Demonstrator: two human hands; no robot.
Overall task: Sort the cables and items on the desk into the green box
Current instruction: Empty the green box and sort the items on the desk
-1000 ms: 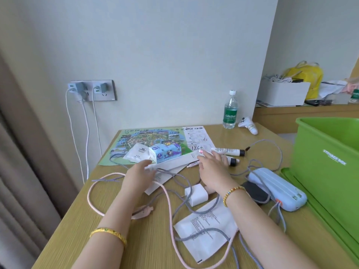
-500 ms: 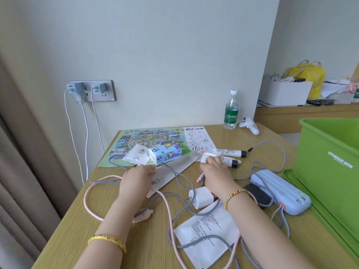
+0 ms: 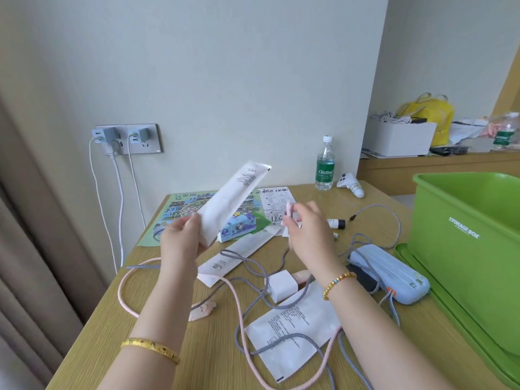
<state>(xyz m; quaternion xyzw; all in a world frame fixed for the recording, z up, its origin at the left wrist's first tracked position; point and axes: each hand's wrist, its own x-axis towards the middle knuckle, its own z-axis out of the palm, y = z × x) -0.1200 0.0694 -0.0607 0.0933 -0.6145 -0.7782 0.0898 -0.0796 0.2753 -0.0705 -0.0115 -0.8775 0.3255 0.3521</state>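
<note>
walls: pale plain wall (image 3: 239,80) | left: beige curtain (image 3: 25,235) | wall socket (image 3: 135,139) holds grey chargers | furniture: light wooden desk (image 3: 118,319); wooden side shelf (image 3: 439,167) right rear | light: soft daylight

Both forearms are bare to the lower edge of the picture, with no sleeve in view. The left wrist carries a solid, shiny gold bangle (image 3: 150,349), a smooth rounded band with a faint embossed pattern along its surface. The right wrist carries a thin bracelet of small round gold beads (image 3: 338,281) strung closely together, broken by a few coloured beads, one blue-green and one orange-red, near its middle. The left hand (image 3: 183,239) and the right hand (image 3: 308,230) wear no rings on the fingers that show. The nails look short; whether they are painted cannot be told.
</note>
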